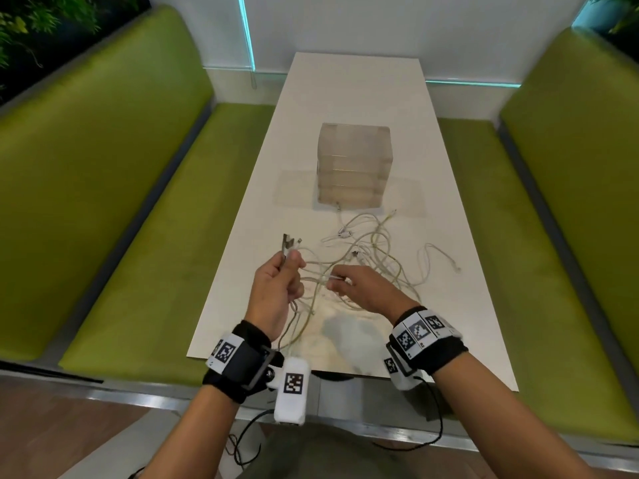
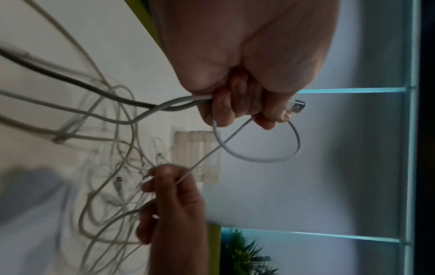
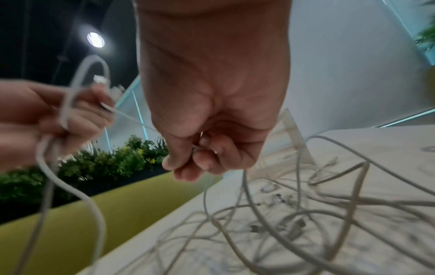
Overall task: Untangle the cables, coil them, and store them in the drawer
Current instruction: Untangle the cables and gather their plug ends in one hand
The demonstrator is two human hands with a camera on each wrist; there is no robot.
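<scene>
A tangle of white cables (image 1: 373, 267) (image 3: 294, 204) lies on the white table (image 1: 356, 98) in front of a translucent drawer unit (image 1: 354, 164) (image 2: 196, 154). My left hand (image 1: 281, 281) (image 2: 240, 106) (image 3: 58, 115) is raised above the table's left side and grips a bundle of cable strands, with USB plugs (image 1: 288, 242) (image 2: 297, 107) sticking up past the thumb. My right hand (image 1: 349, 281) (image 3: 200, 154) (image 2: 164, 188) pinches a thin cable that runs taut to the left hand. Loose loops hang below both hands.
Green bench seats (image 1: 114, 216) (image 1: 560, 209) flank the table on both sides. A white wall with lit teal strips (image 1: 247, 32) stands behind. Two flat translucent drawer trays (image 1: 297, 188) (image 1: 404, 198) lie either side of the unit's base. Plants (image 3: 105, 163) line the left.
</scene>
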